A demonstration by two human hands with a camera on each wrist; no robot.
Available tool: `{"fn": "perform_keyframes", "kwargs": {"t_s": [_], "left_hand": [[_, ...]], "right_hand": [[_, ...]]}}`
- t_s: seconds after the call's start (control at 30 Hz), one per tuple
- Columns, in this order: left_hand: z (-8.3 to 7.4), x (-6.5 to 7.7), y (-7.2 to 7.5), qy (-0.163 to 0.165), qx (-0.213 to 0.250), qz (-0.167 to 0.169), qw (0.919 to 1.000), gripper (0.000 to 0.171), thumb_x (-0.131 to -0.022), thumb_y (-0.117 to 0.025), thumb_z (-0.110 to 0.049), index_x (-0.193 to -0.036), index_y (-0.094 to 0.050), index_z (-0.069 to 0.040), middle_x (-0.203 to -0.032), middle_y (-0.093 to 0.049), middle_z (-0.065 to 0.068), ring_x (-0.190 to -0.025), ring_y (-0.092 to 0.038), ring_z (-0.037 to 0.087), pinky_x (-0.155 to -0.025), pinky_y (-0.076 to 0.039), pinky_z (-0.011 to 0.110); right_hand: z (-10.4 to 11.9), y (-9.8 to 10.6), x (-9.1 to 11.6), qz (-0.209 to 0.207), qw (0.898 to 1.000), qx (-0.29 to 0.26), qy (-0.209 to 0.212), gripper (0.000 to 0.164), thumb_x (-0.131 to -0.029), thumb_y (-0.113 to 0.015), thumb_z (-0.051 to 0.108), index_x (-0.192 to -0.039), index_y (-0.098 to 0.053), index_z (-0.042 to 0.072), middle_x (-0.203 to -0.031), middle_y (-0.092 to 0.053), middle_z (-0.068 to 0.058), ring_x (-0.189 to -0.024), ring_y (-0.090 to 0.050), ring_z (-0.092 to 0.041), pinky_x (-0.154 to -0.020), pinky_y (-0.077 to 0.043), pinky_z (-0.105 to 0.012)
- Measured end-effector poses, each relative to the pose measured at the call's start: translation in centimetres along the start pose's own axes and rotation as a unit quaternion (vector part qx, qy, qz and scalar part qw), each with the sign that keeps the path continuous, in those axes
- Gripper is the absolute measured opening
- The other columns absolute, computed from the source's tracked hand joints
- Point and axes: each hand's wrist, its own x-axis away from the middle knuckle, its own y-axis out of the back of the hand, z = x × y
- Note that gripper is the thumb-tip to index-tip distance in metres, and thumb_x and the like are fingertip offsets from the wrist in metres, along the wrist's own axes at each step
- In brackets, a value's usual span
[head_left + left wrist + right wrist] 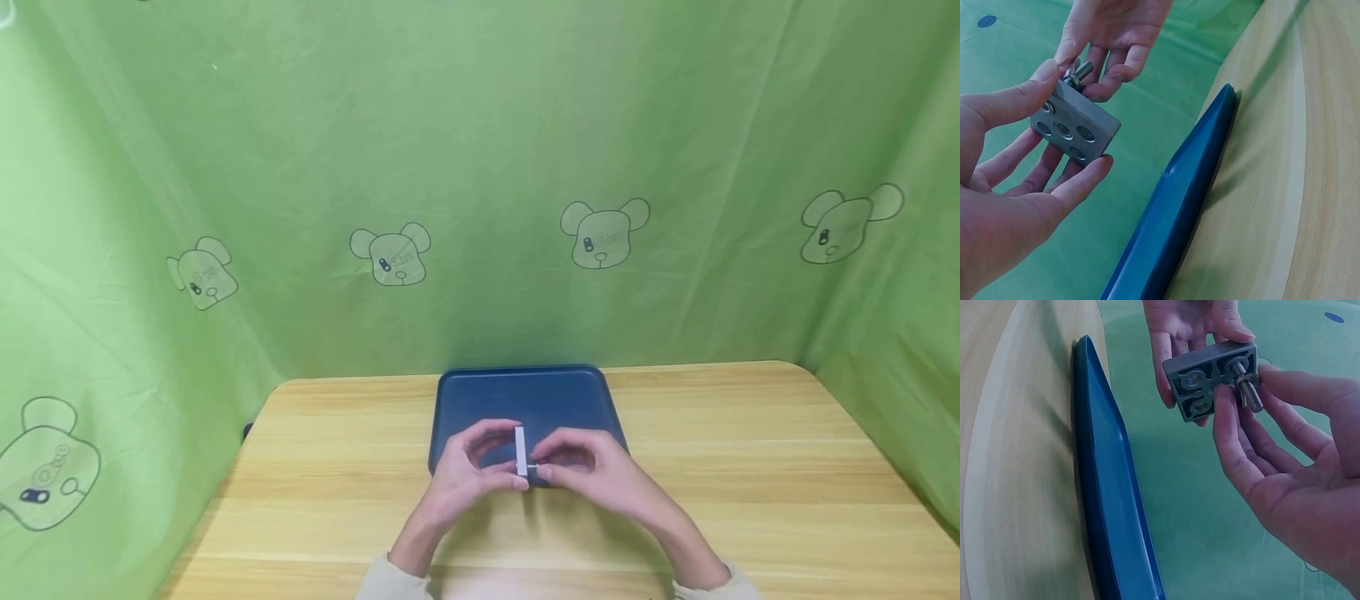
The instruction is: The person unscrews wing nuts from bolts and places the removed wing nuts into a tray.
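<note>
Between thumb and fingertips, my left hand (465,468) holds a small grey rectangular block (1077,122) by its edges, above the front part of a dark blue tray. Round holes run through the block's face in the left wrist view; its other side shows recessed pockets in the right wrist view. A threaded bolt (1255,401) sticks out near one corner, carrying what looks like a wing nut (1244,381). My right hand (603,473) pinches this nut between thumb and fingers, with a fingertip close against the block's recessed side.
The dark blue tray (525,387) with a raised rim lies on a light wood-grain table (735,467). Green curtains (487,125) printed with bear heads surround the table at the back and both sides.
</note>
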Motion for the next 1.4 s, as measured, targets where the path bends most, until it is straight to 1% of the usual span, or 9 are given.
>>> {"fn": "perform_keyframes", "kwargs": {"t_s": [0.2,0.33,0.47,0.6,0.77,0.97,1.17,1.27,1.4], "left_hand": [[-0.05,0.04,0.05,0.002,-0.004,-0.005,1.0000,0.067,-0.071,-0.081,0.018,-0.133,-0.061,0.002,-0.139,-0.060,0.016,-0.135,-0.051,0.043,-0.105,-0.056,0.044],[-0.07,-0.02,0.11,0.002,-0.005,-0.006,1.0000,0.067,-0.071,-0.080,0.018,-0.133,-0.061,0.002,-0.139,-0.060,0.017,-0.135,-0.049,0.046,-0.105,-0.056,0.044],[-0.10,-0.01,0.14,0.002,-0.003,-0.006,1.0000,0.067,-0.071,-0.080,0.018,-0.133,-0.061,0.002,-0.139,-0.060,0.018,-0.135,-0.048,0.047,-0.105,-0.056,0.045],[-0.15,0.02,0.16,0.002,0.000,-0.007,1.0000,0.067,-0.071,-0.080,0.018,-0.133,-0.061,0.002,-0.139,-0.060,0.017,-0.136,-0.047,0.048,-0.105,-0.056,0.045],[-0.24,0.02,0.15,0.001,-0.004,-0.008,1.0000,0.066,-0.071,-0.081,0.018,-0.132,-0.062,0.002,-0.139,-0.059,0.016,-0.135,-0.050,0.044,-0.105,-0.056,0.045],[-0.33,0.04,0.10,0.003,-0.009,-0.006,0.9999,0.067,-0.070,-0.081,0.017,-0.132,-0.062,0.001,-0.140,-0.059,0.015,-0.134,-0.053,0.037,-0.105,-0.056,0.045],[-0.28,0.02,0.05,0.004,-0.011,-0.007,0.9999,0.066,-0.070,-0.082,0.017,-0.132,-0.062,0.001,-0.140,-0.059,0.014,-0.133,-0.054,0.034,-0.105,-0.056,0.045],[-0.29,0.03,0.04,0.002,-0.012,-0.006,0.9999,0.067,-0.070,-0.082,0.017,-0.132,-0.062,0.001,-0.140,-0.059,0.014,-0.133,-0.054,0.035,-0.105,-0.056,0.045],[-0.23,0.02,0.05,0.002,-0.010,-0.005,0.9999,0.066,-0.070,-0.081,0.018,-0.132,-0.062,0.002,-0.140,-0.059,0.015,-0.134,-0.053,0.039,-0.105,-0.056,0.045]], "right_hand": [[0.03,-0.05,0.00,0.001,1.000,0.011,-0.004,0.022,-0.094,-0.075,0.010,-0.114,-0.070,0.004,-0.107,-0.072,-0.012,-0.095,-0.073,-0.024,-0.084,-0.065,-0.033],[0.11,-0.07,0.04,0.004,1.000,0.001,-0.004,0.026,-0.093,-0.074,0.006,-0.118,-0.068,0.000,-0.110,-0.071,-0.016,-0.095,-0.073,-0.025,-0.083,-0.066,-0.034],[0.22,-0.08,0.10,0.006,1.000,-0.004,-0.007,0.027,-0.093,-0.072,0.004,-0.119,-0.067,-0.002,-0.111,-0.070,-0.017,-0.094,-0.073,-0.025,-0.082,-0.066,-0.034],[0.22,-0.07,0.11,0.003,1.000,-0.003,-0.017,0.025,-0.095,-0.072,0.007,-0.117,-0.068,0.000,-0.108,-0.071,-0.016,-0.092,-0.073,-0.026,-0.082,-0.066,-0.035],[0.12,-0.02,0.01,0.000,1.000,-0.008,-0.017,0.019,-0.099,-0.069,0.012,-0.114,-0.070,0.001,-0.107,-0.071,-0.016,-0.097,-0.074,-0.027,-0.085,-0.066,-0.040],[0.05,0.12,0.00,-0.006,1.000,0.008,-0.007,0.016,-0.102,-0.064,0.016,-0.110,-0.073,0.005,-0.104,-0.072,-0.014,-0.093,-0.073,-0.028,-0.079,-0.067,-0.041],[0.00,0.20,-0.01,-0.006,1.000,0.009,0.006,0.016,-0.100,-0.067,0.013,-0.109,-0.073,0.001,-0.106,-0.072,-0.014,-0.094,-0.073,-0.035,-0.078,-0.067,-0.038],[0.01,0.23,0.01,-0.006,1.000,0.009,0.011,0.013,-0.099,-0.069,0.012,-0.107,-0.073,0.002,-0.107,-0.072,-0.013,-0.097,-0.072,-0.037,-0.081,-0.066,-0.037],[0.02,0.23,0.07,-0.006,1.000,0.007,0.012,0.011,-0.097,-0.071,0.011,-0.105,-0.074,0.005,-0.108,-0.073,-0.011,-0.100,-0.072,-0.036,-0.085,-0.065,-0.035]]}}
